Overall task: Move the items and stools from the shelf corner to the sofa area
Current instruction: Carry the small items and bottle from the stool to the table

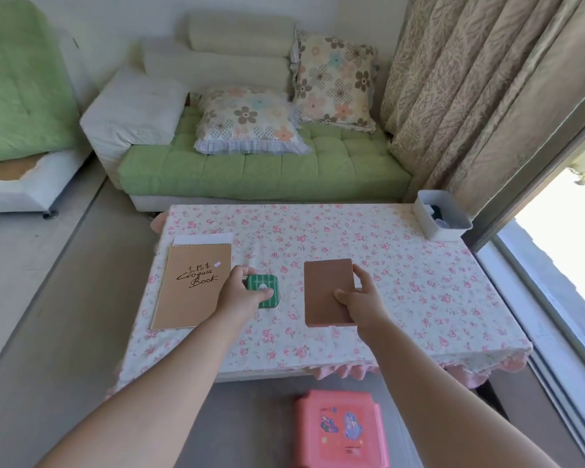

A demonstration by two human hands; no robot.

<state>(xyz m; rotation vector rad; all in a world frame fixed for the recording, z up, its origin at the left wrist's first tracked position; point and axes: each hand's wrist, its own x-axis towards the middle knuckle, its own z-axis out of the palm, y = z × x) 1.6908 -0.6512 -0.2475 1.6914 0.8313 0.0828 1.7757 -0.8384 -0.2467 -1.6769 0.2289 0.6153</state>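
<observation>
Pink stool (340,430), floral table (395,285), sketchbook (188,302) beside green tin (267,281), brown pad (323,288), white bin (431,228)

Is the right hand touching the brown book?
Touching. The head view shows the right hand with its thumb on the cover of the brown book and its fingers curled round the book's right edge.

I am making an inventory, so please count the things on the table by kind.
Books: 2, the sketchbook and the brown book
Tins: 1, the green tin
Bins: 1, the white bin
Total: 4
</observation>
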